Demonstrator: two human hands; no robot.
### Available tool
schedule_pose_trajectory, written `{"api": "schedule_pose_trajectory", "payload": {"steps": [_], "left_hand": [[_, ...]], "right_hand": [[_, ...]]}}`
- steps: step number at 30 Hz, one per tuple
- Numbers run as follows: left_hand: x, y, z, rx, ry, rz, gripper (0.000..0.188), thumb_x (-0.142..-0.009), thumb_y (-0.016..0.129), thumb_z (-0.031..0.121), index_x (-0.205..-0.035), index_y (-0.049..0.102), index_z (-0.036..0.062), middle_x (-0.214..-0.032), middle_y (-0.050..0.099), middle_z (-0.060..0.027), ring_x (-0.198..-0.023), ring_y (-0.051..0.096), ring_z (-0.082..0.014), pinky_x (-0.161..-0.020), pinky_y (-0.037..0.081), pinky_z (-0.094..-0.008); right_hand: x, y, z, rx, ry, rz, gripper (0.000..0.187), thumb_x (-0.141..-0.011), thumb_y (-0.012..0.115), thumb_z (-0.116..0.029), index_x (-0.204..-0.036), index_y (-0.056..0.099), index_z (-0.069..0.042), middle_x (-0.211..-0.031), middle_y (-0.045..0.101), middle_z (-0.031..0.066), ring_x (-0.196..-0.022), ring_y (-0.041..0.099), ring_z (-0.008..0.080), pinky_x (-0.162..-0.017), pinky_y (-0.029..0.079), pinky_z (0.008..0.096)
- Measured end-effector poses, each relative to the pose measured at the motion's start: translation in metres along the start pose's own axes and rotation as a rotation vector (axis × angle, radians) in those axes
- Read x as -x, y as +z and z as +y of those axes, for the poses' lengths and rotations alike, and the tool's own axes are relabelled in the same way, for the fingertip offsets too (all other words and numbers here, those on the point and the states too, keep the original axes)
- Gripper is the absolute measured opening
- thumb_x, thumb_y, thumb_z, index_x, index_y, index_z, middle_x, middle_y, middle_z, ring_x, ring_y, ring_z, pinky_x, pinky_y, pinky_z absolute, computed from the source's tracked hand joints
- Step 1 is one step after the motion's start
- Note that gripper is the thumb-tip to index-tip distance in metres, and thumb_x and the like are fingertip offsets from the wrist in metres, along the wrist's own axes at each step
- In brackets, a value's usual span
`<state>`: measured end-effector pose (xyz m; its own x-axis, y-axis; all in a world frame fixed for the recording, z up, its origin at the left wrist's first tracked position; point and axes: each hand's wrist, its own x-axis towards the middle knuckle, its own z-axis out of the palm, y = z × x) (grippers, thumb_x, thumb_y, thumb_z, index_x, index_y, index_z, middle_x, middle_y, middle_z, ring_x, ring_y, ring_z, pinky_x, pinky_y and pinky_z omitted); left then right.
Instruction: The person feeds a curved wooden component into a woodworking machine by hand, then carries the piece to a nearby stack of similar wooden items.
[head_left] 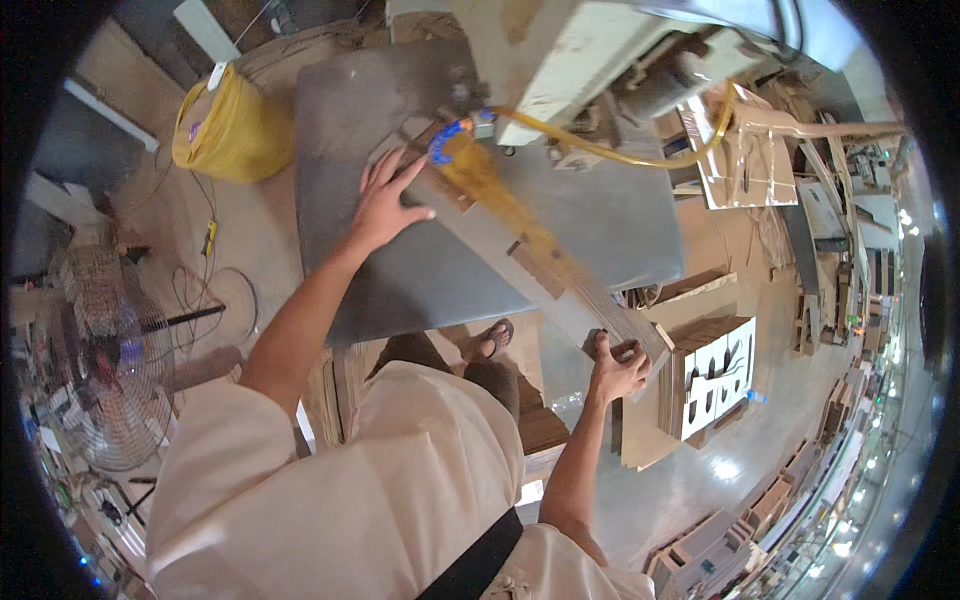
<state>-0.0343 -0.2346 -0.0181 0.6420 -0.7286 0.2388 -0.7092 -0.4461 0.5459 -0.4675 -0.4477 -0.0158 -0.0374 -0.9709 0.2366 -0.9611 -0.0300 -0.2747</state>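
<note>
A long, narrow grey-brown board (482,238) with notched brown patches lies slantwise across a dark grey machine table (380,90). Its near right end reaches past the table's edge. My left hand (382,208) rests at the board's far end, fingers stretched and thumb apart. At the near end, my right hand (620,372) has its fingers bent round the board. A blue jointed nozzle hose (452,138) curves down close to my left fingertips. Beside the board runs a yellow-brown dusty streak (505,205). The spot under the nozzle is partly hidden.
Above the table juts a pale machine arm (565,75), with a yellow hose (610,152) looping right. A yellow sack (240,130) stands far left, a caged fan (110,350) nearer. Right of my right hand is a stack of panels (715,378) with dark shapes on white.
</note>
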Motion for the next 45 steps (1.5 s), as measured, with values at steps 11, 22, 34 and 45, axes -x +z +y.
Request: {"api": "schedule_pose_trajectory", "payload": {"steps": [11, 22, 34, 45], "left_hand": [[0.131, -0.025, 0.036, -0.271, -0.366, 0.267, 0.066, -0.079, 0.079, 0.04, -0.134, 0.058, 0.011, -0.149, 0.043, -0.0137, -0.142, 0.035, -0.0327, -0.114, 0.022, -0.0599], [0.076, -0.037, 0.07, -0.184, -0.133, -0.36, 0.073, -0.073, 0.079, 0.046, -0.131, 0.06, 0.0057, -0.14, 0.054, -0.0114, -0.136, 0.045, -0.0297, -0.12, 0.01, -0.0628], [0.079, -0.053, 0.072, -0.395, 0.118, 0.222, 0.053, -0.072, 0.084, 0.028, -0.119, 0.062, 0.0138, -0.117, 0.061, -0.0032, -0.12, 0.053, -0.0223, -0.115, 0.02, -0.0565], [0.087, -0.086, 0.046, -0.277, 0.328, 0.249, 0.048, -0.074, 0.086, 0.025, -0.115, 0.063, 0.0158, -0.114, 0.062, -0.0005, -0.117, 0.055, -0.0222, -0.114, 0.016, -0.0551]], "right_hand": [[-0.074, 0.015, -0.036, -0.5, -0.536, -0.322, 0.067, -0.071, 0.083, -0.049, -0.121, 0.065, -0.008, -0.135, 0.053, 0.0212, -0.133, 0.041, 0.0384, -0.114, 0.024, 0.0542], [-0.044, 0.013, -0.038, -0.737, -0.413, -0.347, 0.049, -0.078, 0.081, -0.027, -0.117, 0.066, -0.002, -0.132, 0.056, 0.0223, -0.126, 0.051, 0.039, -0.106, 0.04, 0.0455], [0.063, -0.01, 0.016, -0.658, -0.124, -0.391, 0.043, -0.079, 0.078, -0.024, -0.112, 0.068, 0.001, -0.119, 0.065, 0.0178, -0.116, 0.06, 0.0336, -0.101, 0.046, 0.0403], [0.148, -0.066, -0.047, -0.757, 0.13, -0.341, 0.043, -0.083, 0.075, -0.027, -0.117, 0.067, -0.001, -0.119, 0.064, 0.0154, -0.107, 0.063, 0.0296, -0.093, 0.049, 0.0381]]}}
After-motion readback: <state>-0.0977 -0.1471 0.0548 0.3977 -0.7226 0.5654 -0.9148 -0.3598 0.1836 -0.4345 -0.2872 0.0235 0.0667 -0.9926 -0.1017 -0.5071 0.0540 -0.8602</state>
